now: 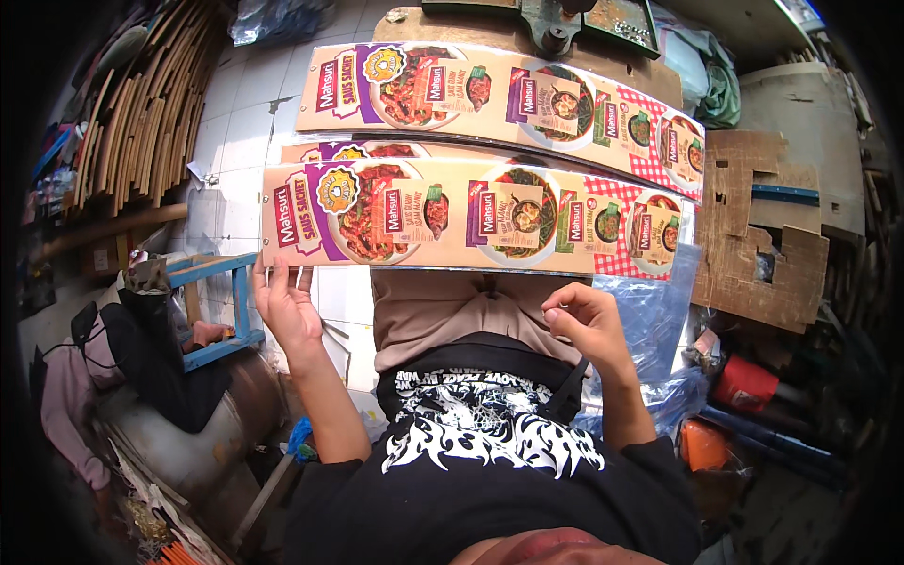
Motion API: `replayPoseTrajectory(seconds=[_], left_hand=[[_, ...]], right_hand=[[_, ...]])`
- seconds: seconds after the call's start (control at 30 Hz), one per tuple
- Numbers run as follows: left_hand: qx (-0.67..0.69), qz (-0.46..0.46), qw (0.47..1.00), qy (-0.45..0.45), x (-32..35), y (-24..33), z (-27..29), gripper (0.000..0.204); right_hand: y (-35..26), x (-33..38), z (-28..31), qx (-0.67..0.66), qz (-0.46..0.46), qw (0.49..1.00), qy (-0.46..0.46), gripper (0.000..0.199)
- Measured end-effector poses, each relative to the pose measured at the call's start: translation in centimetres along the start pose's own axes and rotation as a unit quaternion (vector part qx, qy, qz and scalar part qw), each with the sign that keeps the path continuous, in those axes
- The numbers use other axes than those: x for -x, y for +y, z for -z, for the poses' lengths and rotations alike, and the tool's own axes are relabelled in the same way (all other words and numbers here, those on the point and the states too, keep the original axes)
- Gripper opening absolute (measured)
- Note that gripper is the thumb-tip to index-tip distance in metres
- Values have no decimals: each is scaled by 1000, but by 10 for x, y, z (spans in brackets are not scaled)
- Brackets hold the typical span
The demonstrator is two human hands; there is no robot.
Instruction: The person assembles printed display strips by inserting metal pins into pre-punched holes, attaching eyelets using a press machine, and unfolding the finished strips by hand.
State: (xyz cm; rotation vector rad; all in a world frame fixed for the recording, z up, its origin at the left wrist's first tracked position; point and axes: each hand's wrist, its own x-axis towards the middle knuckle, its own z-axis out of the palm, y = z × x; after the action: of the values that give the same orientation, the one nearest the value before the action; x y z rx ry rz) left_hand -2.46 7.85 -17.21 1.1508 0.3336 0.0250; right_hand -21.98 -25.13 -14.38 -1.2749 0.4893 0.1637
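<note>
Long printed panels with food pictures lie across my front. The nearest panel [443, 252] has a beige face, purple and red-checked areas and small round marks at its left end. Its lower left corner is at the fingers of my left hand [290, 311], which grip the edge; some fingertips are hidden by the panel. Another panel [299, 153] peeks out from under it, and a matching panel [494, 104] lies farther away. My right hand [586, 325] is raised below the near panel's right part, thumb and fingers pinched; what they hold, if anything, is too small to name.
Beyond the panels stands a dark metal tool [556, 36] beside a green-edged tray [626, 24] of small metal pieces. Cut cardboard [763, 268] lies right, clear plastic sheeting [650, 320] nearer. A blue frame [212, 273] stands left, stacked cardboard sheets [151, 104] behind.
</note>
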Motion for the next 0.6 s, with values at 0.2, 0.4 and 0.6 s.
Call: replayPoseTrajectory(seconds=[0.2,0.4,0.6], left_hand=[[-266,-218,933,105,-2,6,-1,27],[204,-293,875,-328,49,99,-71,44],[460,-261,650,-545,86,160,-133,38]], right_hand=[[30,-28,-22,26,104,994,5,7],[32,-38,-21,36,129,991,14,6],[33,-45,-24,28,132,991,-1,8]])
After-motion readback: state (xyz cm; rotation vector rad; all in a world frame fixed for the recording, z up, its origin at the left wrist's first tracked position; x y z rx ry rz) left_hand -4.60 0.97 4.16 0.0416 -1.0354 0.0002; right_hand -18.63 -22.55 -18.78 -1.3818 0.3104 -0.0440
